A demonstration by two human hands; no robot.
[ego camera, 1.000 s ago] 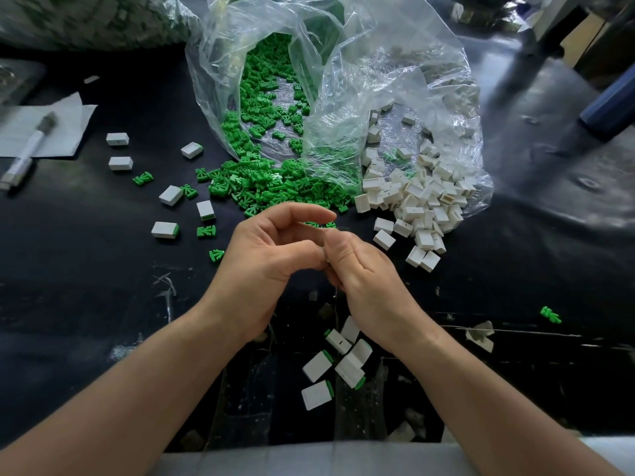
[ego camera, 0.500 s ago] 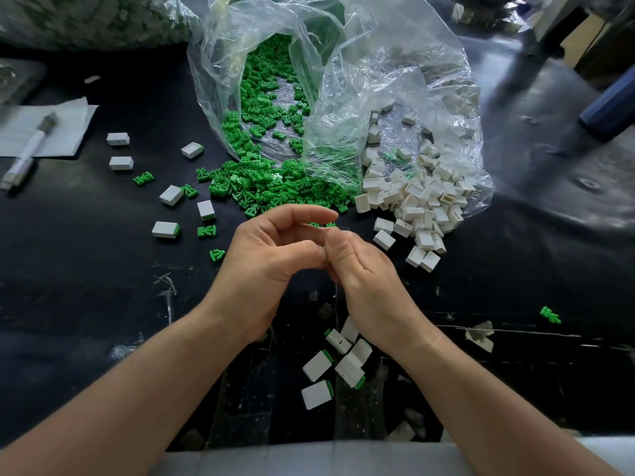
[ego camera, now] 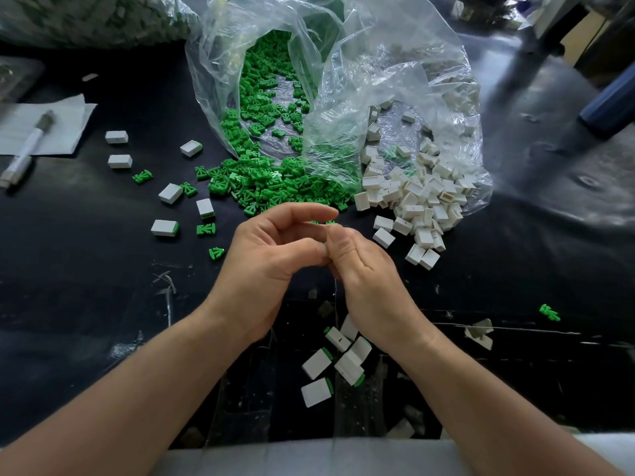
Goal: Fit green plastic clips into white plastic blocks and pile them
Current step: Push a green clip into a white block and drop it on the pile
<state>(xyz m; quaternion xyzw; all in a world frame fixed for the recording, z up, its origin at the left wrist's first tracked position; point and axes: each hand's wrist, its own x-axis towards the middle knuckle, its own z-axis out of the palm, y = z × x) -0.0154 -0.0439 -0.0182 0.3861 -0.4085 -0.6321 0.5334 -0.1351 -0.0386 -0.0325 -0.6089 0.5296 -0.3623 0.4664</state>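
- Head view: the left hand (ego camera: 268, 266) and the right hand (ego camera: 364, 273) meet in the middle, above the black table (ego camera: 86, 286). The fingers of both are curled in tight where they touch. I think they are pushing a clip into a block there, but the piece is hidden, so I cannot tell what each hand holds.
- The clear bags (ego camera: 378, 80) lie on their sides with the mouths facing the person. That looks like a way to let the pieces spill out close by.
- The green clips (ego camera: 275, 187) sit in a heap just past the hands, and the white blocks (ego camera: 412, 201) in a heap beside it on the right. Both heaps have too many to count.
- Six finished blocks (ego camera: 316, 364) lie near the table edge, under the wrists. They seem dropped there to stay apart from the new pieces.
- Six more loose blocks (ego camera: 117, 136) lie spread out on the left, with about four stray clips (ego camera: 206, 229) among them. One lone clip (ego camera: 549, 312) lies far off to the right.
- One pen (ego camera: 27, 149) rests on one sheet of paper (ego camera: 51, 128) at the far left.
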